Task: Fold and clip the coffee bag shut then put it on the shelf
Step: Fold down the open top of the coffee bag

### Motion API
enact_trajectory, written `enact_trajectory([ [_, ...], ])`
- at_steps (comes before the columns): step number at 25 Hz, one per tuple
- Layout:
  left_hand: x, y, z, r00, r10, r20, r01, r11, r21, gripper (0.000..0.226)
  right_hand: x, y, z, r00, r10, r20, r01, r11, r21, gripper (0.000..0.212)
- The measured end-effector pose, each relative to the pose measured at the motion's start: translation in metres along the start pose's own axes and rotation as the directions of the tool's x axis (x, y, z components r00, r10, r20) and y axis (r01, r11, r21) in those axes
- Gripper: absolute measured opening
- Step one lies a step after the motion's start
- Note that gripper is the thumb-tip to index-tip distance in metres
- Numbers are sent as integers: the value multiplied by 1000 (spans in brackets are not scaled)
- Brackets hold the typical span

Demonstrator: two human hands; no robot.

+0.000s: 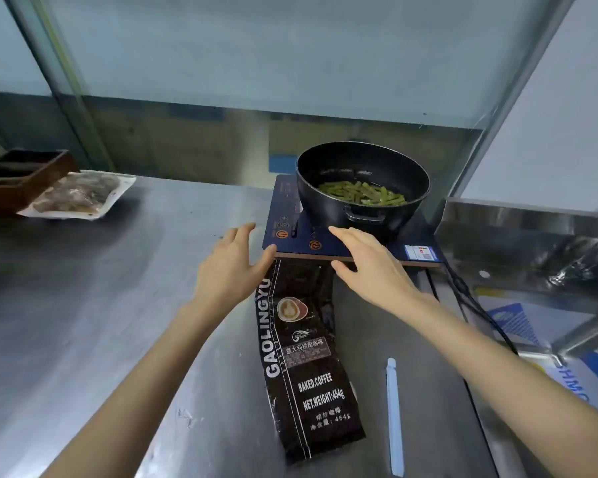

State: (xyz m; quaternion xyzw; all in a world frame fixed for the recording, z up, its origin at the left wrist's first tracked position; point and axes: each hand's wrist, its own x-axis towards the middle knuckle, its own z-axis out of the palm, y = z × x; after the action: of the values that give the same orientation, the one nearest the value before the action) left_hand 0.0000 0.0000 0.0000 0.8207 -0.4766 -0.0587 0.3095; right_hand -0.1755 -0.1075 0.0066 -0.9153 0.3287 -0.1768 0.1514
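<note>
Currently flat on steel counter (83, 322): coffee bag (304, 360), long axis running away from camera, far end just under front edge of cooktop (342, 248), pan (361, 182) on top; pale blue clip (394, 415) parallel on its right, apart from it, sink (532, 250) beyond. Wide bare steel to left; tray (21, 177) and food packet (78, 194) far back-left. Left hand (230, 267) and right hand (370, 265) palm-down either side of bag's far end, fingers spread, gripping nothing; left thumb at cooktop corner, right fingertips over its front edge.
</note>
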Motion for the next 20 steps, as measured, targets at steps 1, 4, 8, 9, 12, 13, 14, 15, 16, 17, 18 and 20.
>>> enact_trajectory([
  [1,0,-4,4,999,-35,23,35,999,-1,55,2,1,5,1000,22,22,-22,1000,12,54],
  [4,-4,-20,25,991,-99,95,102,995,-21,55,5,8,22,993,70,95,-73,997,24,53],
  [8,-10,-35,48,978,-157,133,163,986,-32,49,15,14,45,979,109,175,-120,991,55,53],
  [9,-10,-38,52,977,-167,134,172,985,-30,47,18,16,51,975,114,188,-128,990,64,52],
  [12,-12,-42,61,972,-194,136,201,979,-38,37,23,19,61,974,116,195,-134,988,81,47],
  [13,-12,-44,64,971,-199,131,207,977,-44,34,26,20,64,973,116,199,-135,987,84,45],
  [14,-12,-46,66,971,-201,131,209,977,-47,32,28,20,66,973,115,202,-134,988,82,44],
  [15,-13,-47,67,970,-203,131,210,976,-48,30,29,22,69,972,117,205,-135,988,76,42],
  [16,-13,-48,68,969,-209,135,217,975,-50,28,31,22,70,971,121,207,-137,988,66,39],
  [17,-13,-50,69,971,-200,132,209,976,-56,27,33,23,72,971,123,204,-136,989,52,36],
  [18,-12,-51,70,973,-192,128,201,978,-61,26,34,24,72,971,127,202,-138,990,42,32],
  [20,-12,-51,70,978,-173,119,183,979,-84,25,36,24,72,970,138,201,-148,988,38,25],
])
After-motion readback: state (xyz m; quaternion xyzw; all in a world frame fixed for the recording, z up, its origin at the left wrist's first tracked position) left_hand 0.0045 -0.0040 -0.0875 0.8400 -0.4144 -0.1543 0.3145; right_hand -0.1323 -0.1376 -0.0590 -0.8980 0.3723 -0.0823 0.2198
